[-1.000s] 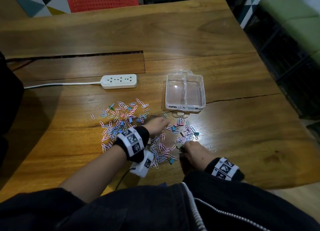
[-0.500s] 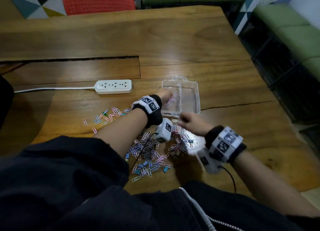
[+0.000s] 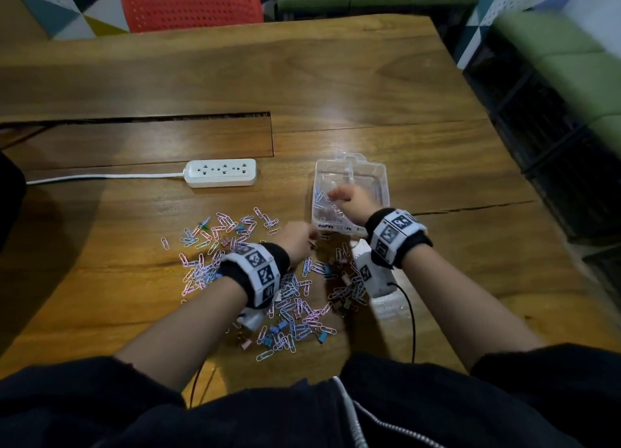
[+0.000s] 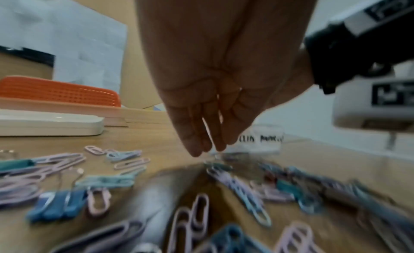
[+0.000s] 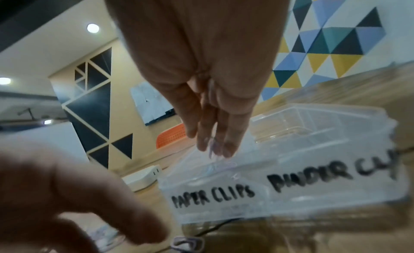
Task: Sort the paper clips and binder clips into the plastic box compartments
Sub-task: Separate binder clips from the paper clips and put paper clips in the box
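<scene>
A clear plastic box (image 3: 383, 178) stands on the wooden table, its front marked "PAPER CLIPS" on the left and "BINDER CLIPS" on the right (image 5: 291, 194). Several paper clips lie in its left compartment. My right hand (image 3: 346, 195) hovers over that compartment, fingers pointing down and pinching a lilac paper clip (image 5: 211, 148). A scattered pile of pastel paper clips and small binder clips (image 3: 295, 313) lies in front of the box. My left hand (image 3: 299, 239) is just before the box at the pile's far edge, fingers straight and pointing down (image 4: 201, 147), with nothing seen in them.
A white power strip (image 3: 220, 173) with its cord lies left of the box. A long slot (image 3: 141, 118) cuts the tabletop behind it. A red chair (image 3: 188, 4) stands at the far side. The table's right edge (image 3: 524, 185) is close to the box.
My left hand has come back from the box to the pile. My right hand has risen from the pile and now hangs over the box's left compartment.
</scene>
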{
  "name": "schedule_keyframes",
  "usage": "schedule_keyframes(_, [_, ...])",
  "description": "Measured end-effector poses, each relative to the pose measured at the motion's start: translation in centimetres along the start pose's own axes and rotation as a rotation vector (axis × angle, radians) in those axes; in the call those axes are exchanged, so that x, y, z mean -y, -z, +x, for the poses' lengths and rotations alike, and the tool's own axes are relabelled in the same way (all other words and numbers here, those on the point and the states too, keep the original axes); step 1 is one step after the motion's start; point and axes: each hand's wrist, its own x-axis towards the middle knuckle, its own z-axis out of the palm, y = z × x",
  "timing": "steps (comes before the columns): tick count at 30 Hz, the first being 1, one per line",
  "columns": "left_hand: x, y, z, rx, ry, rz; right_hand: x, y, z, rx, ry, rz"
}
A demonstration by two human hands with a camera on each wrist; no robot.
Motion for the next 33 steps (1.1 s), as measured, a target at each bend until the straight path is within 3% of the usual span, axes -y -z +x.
schedule_keyframes(2, [0.5,-1.3,0.2,0.092,-0.126,0.265,-0.7,0.2,-1.2,-0.010,0.069,0.090])
schedule_keyframes(5, [0.9,-2.8,0.6,0.113,-0.157,0.429,-2.1,0.2,-3.9,-0.194,0.105,0.245])
schedule_keyframes(8, [1.0,-3.8,0.5,0.066,-0.170,0.431,-4.4,-0.6,-7.0,-0.220,-0.003,0.260])
schedule_keyframes(12, [1.1,-4.9,0.0,-0.001,-0.188,0.502,-7.1,-2.8,-8.5,-0.106,-0.054,-0.158])
schedule_keyframes(14, [0.9,-5.3,-0.5,-0.030,-0.174,0.498,-7.5,-3.6,-8.4,-0.100,-0.043,-0.260])
schedule_keyframes(22, [0.8,-6.1,-1.8,-0.026,-0.090,0.401,-7.7,-3.5,-8.1,-0.134,-0.094,-0.203])
schedule_keyframes(25, [0.9,-5.9,-2.1,0.006,0.007,0.121,-8.3,-3.5,-8.3,-0.135,-0.086,-0.132])
schedule_keyframes(30, [1.1,-3.9,-1.7,0.200,0.249,-0.696,-8.6,-2.9,-9.0,-0.165,-0.151,0.232])
schedule_keyframes(33, [0.5,-3.4,-1.7,0.180,0.325,-1.068,-8.7,-2.0,-9.2,-0.189,-0.211,0.480])
